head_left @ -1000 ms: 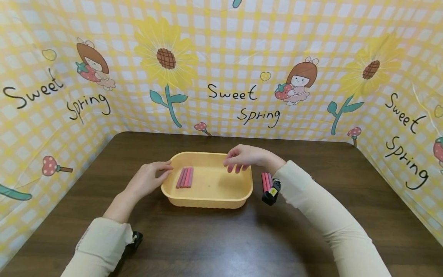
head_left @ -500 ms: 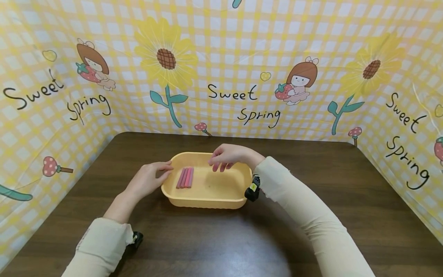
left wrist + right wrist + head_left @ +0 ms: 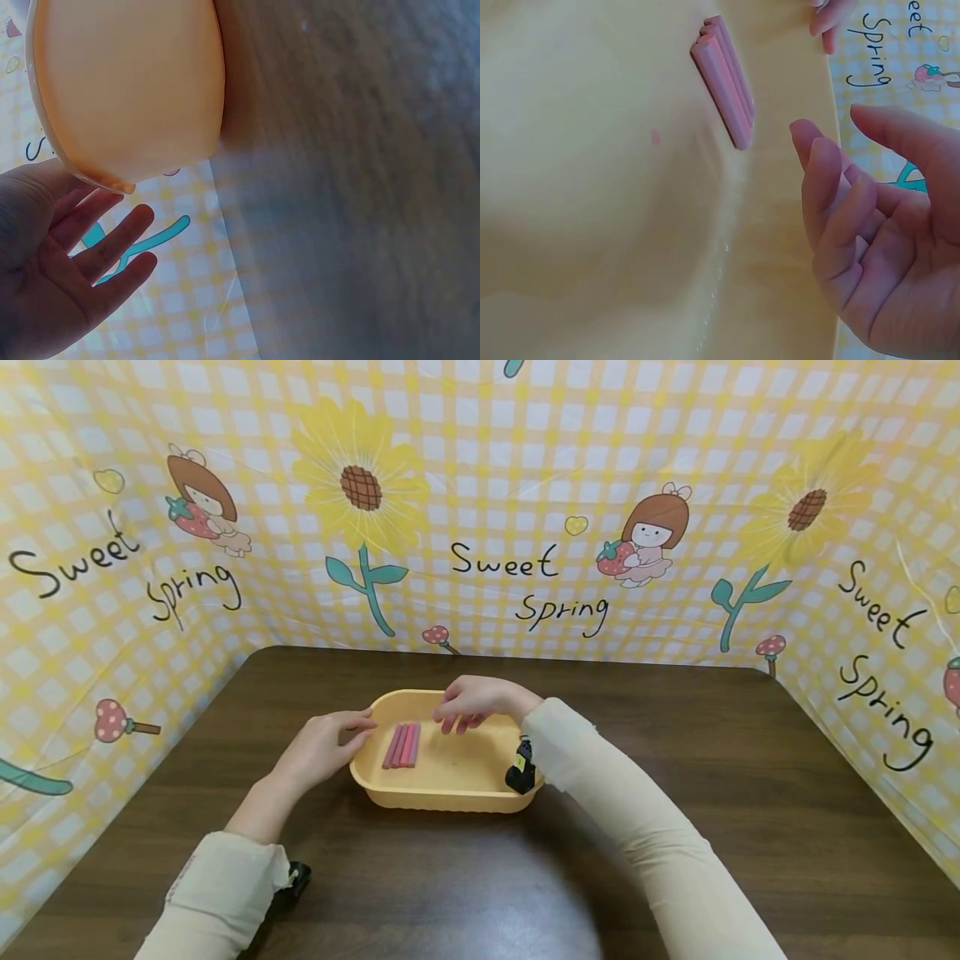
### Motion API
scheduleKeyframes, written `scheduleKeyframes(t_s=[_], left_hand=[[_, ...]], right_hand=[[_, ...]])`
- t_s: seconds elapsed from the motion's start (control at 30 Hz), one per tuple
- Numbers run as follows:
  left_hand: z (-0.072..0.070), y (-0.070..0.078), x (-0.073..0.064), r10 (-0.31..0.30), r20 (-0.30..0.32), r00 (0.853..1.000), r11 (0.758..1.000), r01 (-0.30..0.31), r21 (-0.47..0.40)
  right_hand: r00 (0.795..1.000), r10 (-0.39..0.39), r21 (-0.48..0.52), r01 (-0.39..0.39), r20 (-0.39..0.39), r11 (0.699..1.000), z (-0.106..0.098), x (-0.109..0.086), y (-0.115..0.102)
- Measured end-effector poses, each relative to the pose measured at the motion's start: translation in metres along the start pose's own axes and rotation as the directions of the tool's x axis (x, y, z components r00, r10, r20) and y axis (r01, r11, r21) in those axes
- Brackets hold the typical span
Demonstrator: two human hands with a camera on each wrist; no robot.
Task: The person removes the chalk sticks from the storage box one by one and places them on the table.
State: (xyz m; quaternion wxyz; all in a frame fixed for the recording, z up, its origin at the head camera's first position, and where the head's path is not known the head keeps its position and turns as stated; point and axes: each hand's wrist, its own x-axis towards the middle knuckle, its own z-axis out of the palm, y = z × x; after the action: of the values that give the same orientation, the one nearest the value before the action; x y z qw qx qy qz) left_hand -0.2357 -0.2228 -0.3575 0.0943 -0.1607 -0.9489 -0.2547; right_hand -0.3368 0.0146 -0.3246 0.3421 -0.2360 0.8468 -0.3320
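Observation:
A shallow yellow plastic basin (image 3: 450,799) stands on the dark wooden table. Inside, near its left end, several pink and mauve chalk-like sticks (image 3: 402,746) lie side by side. My left hand (image 3: 318,747) holds the basin's left rim between thumb and forefinger; the left wrist view shows its other fingers (image 3: 129,281) spread outside the wall. Over the far part of the basin hovers my right hand (image 3: 480,697), to the right of the sticks. In the right wrist view its fingers (image 3: 826,180) bend loosely, thumb apart, with nothing between them.
A yellow checked cloth (image 3: 495,485) with printed flowers hangs behind the table (image 3: 450,877) and along both sides. A black wrist camera (image 3: 521,768) under the right sleeve hangs over the basin's right end. A small reddish spot (image 3: 655,138) marks the basin floor.
My right hand has moved left across the basin, nearer the sticks. Its sleeve now covers the place where several sticks lay on the table to the right. The left hand has stayed put.

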Motion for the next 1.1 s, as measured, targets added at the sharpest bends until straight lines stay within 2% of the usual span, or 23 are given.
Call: scheduleKeyframes(t_s=[0.53,0.73,0.9,1.1], left_hand=[[0.0,0.0,-0.001,0.006,-0.011,1.0,1.0,-0.006,-0.014],[0.001,0.0,0.0,0.011,-0.015,1.0,1.0,-0.011,-0.018],[0.002,0.0,0.0,0.018,-0.022,1.0,1.0,-0.019,-0.015],[0.001,0.0,0.0,0.019,-0.023,1.0,1.0,-0.02,-0.011]], right_hand=[[0.999,0.035,-0.005,-0.035,0.033,0.999,0.009,0.024,-0.004],[0.998,0.038,-0.049,-0.036,0.056,0.998,0.018,0.033,0.0],[0.995,0.048,-0.044,-0.045,0.083,0.998,0.026,0.038,0.001],[0.995,0.072,-0.041,-0.07,0.064,0.997,0.033,0.043,-0.001]])
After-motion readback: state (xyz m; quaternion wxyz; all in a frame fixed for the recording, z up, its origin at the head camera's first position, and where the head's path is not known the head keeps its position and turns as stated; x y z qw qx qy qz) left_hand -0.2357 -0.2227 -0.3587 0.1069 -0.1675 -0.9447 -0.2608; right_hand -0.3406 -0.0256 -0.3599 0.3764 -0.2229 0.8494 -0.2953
